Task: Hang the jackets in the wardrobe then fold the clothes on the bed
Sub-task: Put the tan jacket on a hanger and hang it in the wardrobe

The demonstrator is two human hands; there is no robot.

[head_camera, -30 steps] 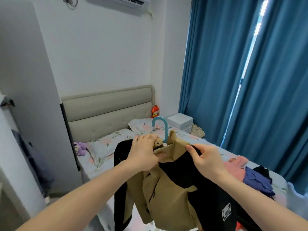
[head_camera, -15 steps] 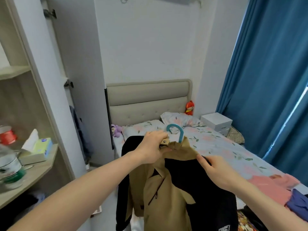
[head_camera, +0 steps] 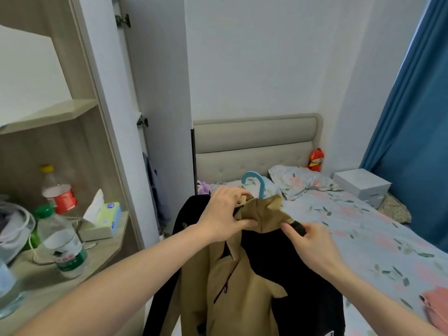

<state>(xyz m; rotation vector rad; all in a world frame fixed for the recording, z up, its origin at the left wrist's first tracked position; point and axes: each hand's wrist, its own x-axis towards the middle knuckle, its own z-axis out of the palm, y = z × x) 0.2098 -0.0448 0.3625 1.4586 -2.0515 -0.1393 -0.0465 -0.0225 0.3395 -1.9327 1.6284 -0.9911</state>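
Note:
A tan and black jacket (head_camera: 240, 282) hangs in front of me on a blue hanger (head_camera: 254, 183), whose hook sticks up above the collar. My left hand (head_camera: 225, 214) grips the collar and the hanger's neck. My right hand (head_camera: 308, 241) pinches the black fabric at the jacket's right shoulder. The wardrobe (head_camera: 155, 98) stands open at the left, its white door swung toward the bed (head_camera: 363, 229). A pink garment (head_camera: 436, 309) lies on the bed at the far right edge.
Open wooden shelves (head_camera: 55, 112) at the left hold two water bottles (head_camera: 65, 246), a red-labelled bottle (head_camera: 58, 190) and a tissue box (head_camera: 104, 217). A white box (head_camera: 361, 185), a pillow (head_camera: 298, 180) and a red toy (head_camera: 315, 160) sit near the headboard. Blue curtains (head_camera: 417, 132) hang at the right.
My view has swung left from the curtains toward the wardrobe and shelves. Both hands have kept hold of the jacket on its hanger; the right hand has shifted to the shoulder seam.

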